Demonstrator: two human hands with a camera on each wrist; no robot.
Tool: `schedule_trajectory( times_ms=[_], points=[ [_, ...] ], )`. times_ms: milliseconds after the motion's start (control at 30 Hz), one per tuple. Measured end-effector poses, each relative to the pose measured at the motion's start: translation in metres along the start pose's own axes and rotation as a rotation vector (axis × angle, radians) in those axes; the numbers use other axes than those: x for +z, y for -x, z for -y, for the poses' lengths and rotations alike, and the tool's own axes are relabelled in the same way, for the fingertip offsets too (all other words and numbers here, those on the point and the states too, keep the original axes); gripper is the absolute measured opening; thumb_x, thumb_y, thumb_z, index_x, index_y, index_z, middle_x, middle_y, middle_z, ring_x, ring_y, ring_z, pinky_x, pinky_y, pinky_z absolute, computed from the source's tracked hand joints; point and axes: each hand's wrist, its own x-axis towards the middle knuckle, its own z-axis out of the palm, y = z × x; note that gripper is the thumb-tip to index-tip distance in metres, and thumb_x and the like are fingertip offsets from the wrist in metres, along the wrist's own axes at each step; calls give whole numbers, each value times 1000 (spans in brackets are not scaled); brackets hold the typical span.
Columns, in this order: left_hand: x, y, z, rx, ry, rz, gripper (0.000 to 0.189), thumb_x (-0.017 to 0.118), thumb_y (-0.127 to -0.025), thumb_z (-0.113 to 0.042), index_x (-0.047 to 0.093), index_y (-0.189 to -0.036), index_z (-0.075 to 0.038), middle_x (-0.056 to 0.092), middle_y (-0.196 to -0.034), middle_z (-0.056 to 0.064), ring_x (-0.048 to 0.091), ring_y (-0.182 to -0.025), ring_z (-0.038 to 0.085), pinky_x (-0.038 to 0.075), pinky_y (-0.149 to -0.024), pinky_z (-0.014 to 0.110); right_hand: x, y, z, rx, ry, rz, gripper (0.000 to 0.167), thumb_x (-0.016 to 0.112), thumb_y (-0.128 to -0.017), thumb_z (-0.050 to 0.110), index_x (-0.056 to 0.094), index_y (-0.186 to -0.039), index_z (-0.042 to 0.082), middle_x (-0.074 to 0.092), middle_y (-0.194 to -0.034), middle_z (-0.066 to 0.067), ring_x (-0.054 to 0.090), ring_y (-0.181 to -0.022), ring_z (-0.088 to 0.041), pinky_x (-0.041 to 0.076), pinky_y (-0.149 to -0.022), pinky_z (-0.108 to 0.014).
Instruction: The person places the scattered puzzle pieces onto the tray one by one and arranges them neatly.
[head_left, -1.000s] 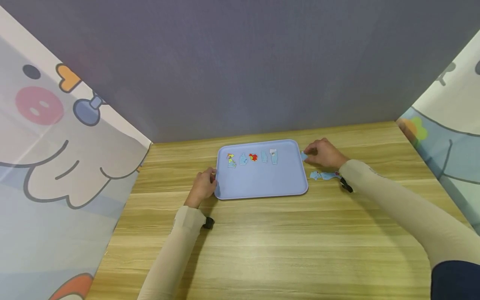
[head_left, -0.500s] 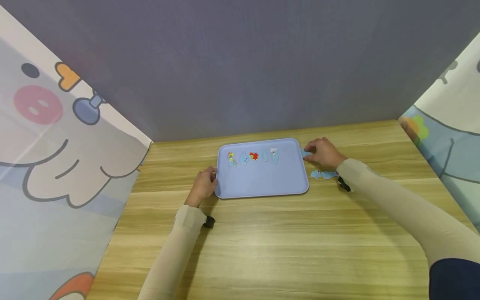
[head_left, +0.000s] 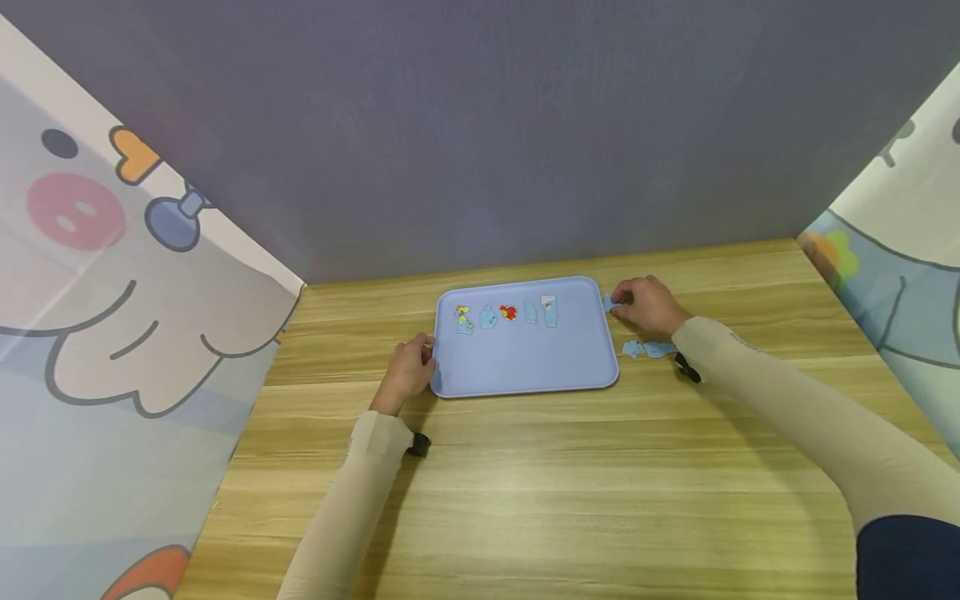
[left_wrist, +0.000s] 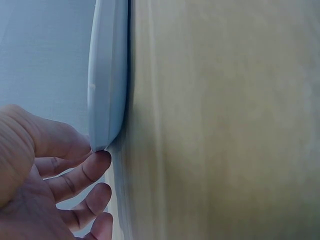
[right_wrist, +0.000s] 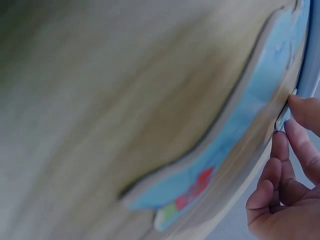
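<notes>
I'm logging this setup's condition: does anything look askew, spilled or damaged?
Nothing stands out. The tray looks flat on the table, its small pieces in a row near the far edge. Loose pieces lie outside by the right hand, with no damage visible.

1. On the left, a beige sleeve of smooth, close-fitting fabric covers the forearm, its far end a plain cuff at the wrist, with tiny dark lettering, too small to read.
2. A small black blocky device sits by that cuff.
3. On the right, a matching beige fabric sleeve bears similar dark print; a small black device sits by its cuff.
4. Near right, dark navy fabric with a curved edge overlaps this sleeve.
5. The left hand and right hand are bare.
</notes>
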Motion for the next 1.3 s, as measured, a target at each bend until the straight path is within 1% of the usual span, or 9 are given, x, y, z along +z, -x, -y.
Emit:
schedule_trajectory(
  times_ms=[167, 233, 433, 533, 633, 800, 933, 1167, 1300],
  points=[
    [0, 0, 0, -1, 4, 5, 35, 60, -87, -5, 56, -121, 0, 61, -90, 9, 49, -94, 32, 40, -82, 43, -4, 1, -4, -22, 22, -27, 12, 67, -84, 7, 67, -92, -2, 67, -89, -14, 59, -85, -31, 33, -92, -49],
    [0, 0, 0, -5, 6, 10, 35, 60, -87, -4, 55, -121, 0, 61, -90, 9, 48, -94, 32, 40, -82, 43, -4, 1, -4, -24, 27, -32, 12, 68, -83, 8, 67, -91, -1, 67, -87, -13, 60, -84, -30, 33, -92, -49],
    [-1, -1, 0, -6, 8, 20, 35, 59, -88, -5, 54, -122, 0, 61, -92, 10, 48, -95, 32, 40, -82, 43, -2, -6, -1, -46, 18, -25, 31, 76, -79, 15, 65, -102, -4, 64, -100, -19, 55, -96, -35, 38, -90, -49],
    [0, -1, 1, -3, 11, 23, 35, 59, -88, -4, 54, -122, 0, 60, -91, 9, 48, -94, 32, 40, -81, 43, 0, -10, 1, -68, 34, -18, 32, 75, -80, 13, 65, -105, -5, 63, -101, -20, 53, -96, -36, 33, -93, -49],
    [1, -2, 2, 2, 13, 22, 34, 59, -88, -4, 55, -122, 1, 60, -89, 9, 48, -93, 32, 40, -80, 42, 1, -13, 2, -64, 35, -6, 27, 72, -82, 8, 65, -104, -5, 64, -98, -20, 55, -93, -35, 34, -92, -49],
    [2, -2, 2, 3, 24, 16, 34, 59, -88, -4, 55, -121, 0, 60, -89, 9, 48, -93, 31, 40, -80, 42, 0, -14, 1, -36, 40, 5, 19, 69, -83, 3, 66, -101, -4, 66, -93, -18, 57, -91, -33, 35, -91, -49],
    [2, -3, 2, -1, 17, 19, 34, 59, -88, -4, 55, -122, 0, 60, -91, 10, 48, -94, 31, 40, -80, 41, -3, -13, 1, -2, 44, -8, 17, 69, -83, 2, 69, -98, -4, 67, -95, -18, 55, -93, -34, 35, -90, -48],
    [1, -3, 2, 18, 7, 11, 35, 60, -87, -3, 55, -121, 1, 61, -91, 10, 49, -93, 32, 41, -79, 42, -12, -14, 0, 60, 79, 9, 17, 70, -82, 4, 71, -98, -3, 66, -104, -20, 55, -100, -39, 28, -100, -50],
    [1, -4, 4, 31, 8, 8, 35, 60, -86, -2, 55, -121, 3, 62, -89, 11, 49, -92, 33, 41, -78, 42, -13, -15, 2, 94, 95, 31, 24, 73, -81, 14, 71, -97, -3, 67, -102, -20, 58, -96, -38, 38, -92, -49]
  ],
)
